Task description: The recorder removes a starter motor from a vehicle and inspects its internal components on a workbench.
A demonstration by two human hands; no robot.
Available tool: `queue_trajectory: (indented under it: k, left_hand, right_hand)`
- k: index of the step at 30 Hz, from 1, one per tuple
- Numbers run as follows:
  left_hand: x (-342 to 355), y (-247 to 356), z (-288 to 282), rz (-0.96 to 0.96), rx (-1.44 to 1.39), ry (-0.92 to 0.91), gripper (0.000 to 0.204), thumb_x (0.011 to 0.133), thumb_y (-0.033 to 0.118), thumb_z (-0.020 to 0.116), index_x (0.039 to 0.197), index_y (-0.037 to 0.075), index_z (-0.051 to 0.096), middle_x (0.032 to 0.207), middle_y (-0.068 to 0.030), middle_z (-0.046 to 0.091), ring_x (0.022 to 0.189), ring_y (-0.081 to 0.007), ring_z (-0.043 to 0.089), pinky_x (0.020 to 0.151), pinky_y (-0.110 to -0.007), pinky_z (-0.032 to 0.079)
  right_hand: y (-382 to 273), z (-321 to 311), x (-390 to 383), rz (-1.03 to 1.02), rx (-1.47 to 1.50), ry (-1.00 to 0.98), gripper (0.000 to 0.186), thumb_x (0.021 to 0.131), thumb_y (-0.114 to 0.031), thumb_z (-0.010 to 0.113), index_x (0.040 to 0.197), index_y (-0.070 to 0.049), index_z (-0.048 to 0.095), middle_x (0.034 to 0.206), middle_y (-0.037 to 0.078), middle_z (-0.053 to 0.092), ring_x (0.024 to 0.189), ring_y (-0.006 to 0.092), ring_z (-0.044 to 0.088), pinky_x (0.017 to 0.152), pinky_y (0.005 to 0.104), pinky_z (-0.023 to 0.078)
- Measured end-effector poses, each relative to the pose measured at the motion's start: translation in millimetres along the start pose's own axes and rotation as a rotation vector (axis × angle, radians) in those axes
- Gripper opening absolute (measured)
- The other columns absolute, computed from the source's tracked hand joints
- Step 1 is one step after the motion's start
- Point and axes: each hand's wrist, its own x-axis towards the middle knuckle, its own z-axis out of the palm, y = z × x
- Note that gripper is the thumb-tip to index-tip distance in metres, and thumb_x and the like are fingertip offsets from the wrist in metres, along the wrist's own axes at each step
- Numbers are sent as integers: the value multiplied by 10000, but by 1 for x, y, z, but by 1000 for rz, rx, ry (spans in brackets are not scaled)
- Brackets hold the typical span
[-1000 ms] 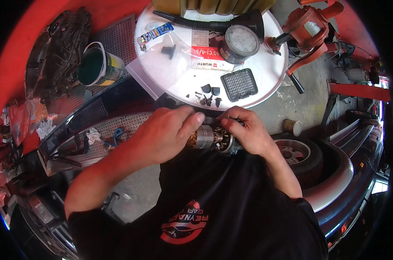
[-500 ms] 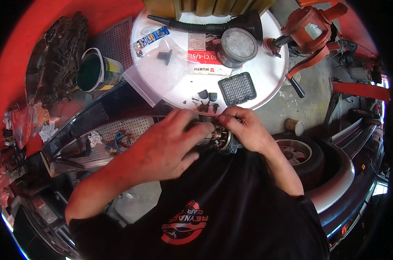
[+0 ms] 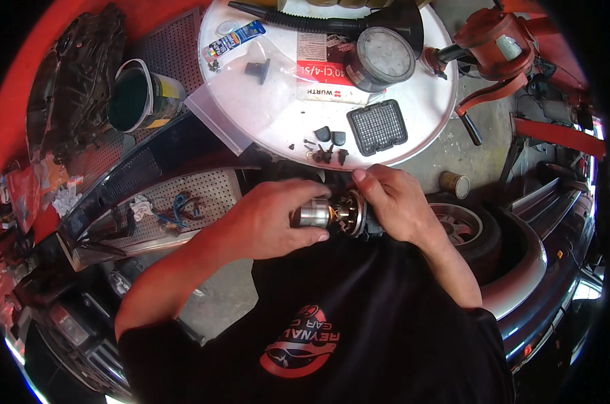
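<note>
We hold the motor [image 3: 313,214] between us: our left grip [image 3: 272,217] curls around its metal cylinder, our right grip [image 3: 398,203] clasps its round end, fingers partly hidden. Just beyond, small black parts [image 3: 324,156] lie on the worktop [image 3: 431,101]; farther out stands a tin [image 3: 385,57].

Seen from the wearer's head, a wide fisheye view faces steeply down over the black shirt [image 3: 399,303] at lower centre; the left hand [image 3: 271,219] and right hand [image 3: 400,205] appear near the lens at mid-frame. The round white table [image 3: 426,97] lies beyond, across the upper middle; straight edges bow toward the dark, rounded rim.
</note>
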Motion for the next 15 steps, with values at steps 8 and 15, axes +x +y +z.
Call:
queue_trajectory:
  k: [8,15]
  left_hand:
    - [-13,-33,-1,-540,-693,-458,572,1111,529,555,1159,-8,746,793,-83,719,657,-176,717,586,-314,571]
    - [-23,-5,11,125,129,106,439,1073,370,642,1381,58,616,988,-156,710,956,-337,739,933,-448,581]
  right_hand:
    - [-4,11,-4,-116,-203,-26,474,1055,-494,577,997,-100,832,952,216,730,963,440,721,879,539,556]
    - [-4,3,4,-54,-236,-49,499,1057,-509,578,1053,-78,830,1035,222,752,1039,436,721,925,515,554]
